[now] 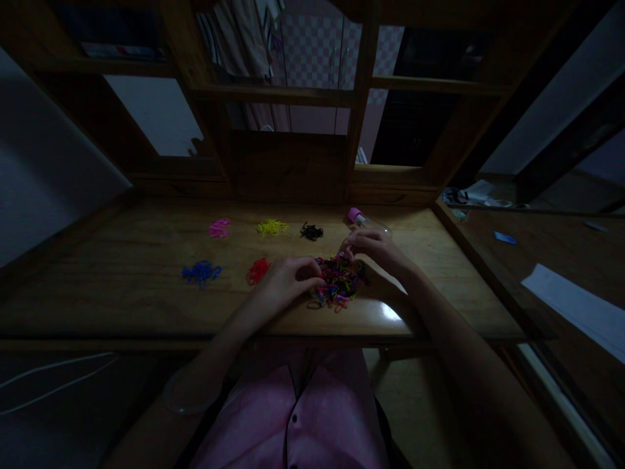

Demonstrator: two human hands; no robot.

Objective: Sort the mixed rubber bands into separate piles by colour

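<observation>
A mixed heap of small coloured rubber bands (342, 283) lies on the wooden desk, between my two hands. My left hand (288, 280) is at the heap's left side, thumb and fingers curled together at its edge; what is between the tips is too small to make out. Over the heap's upper right, my right hand (368, 247) has its fingers pinched, and anything in them is hidden. Single-colour piles lie to the left and behind: red bands (258, 271) beside my left hand, blue bands (201, 273), pink bands (219, 228), yellow bands (272, 227) and black bands (311, 231).
A clear bottle with a pink cap (355, 215) lies on its side behind my right hand. Wooden shelving (288, 163) rises at the desk's back. To the right, a lower brown surface holds white paper (576, 299) and a small blue packet (504, 238).
</observation>
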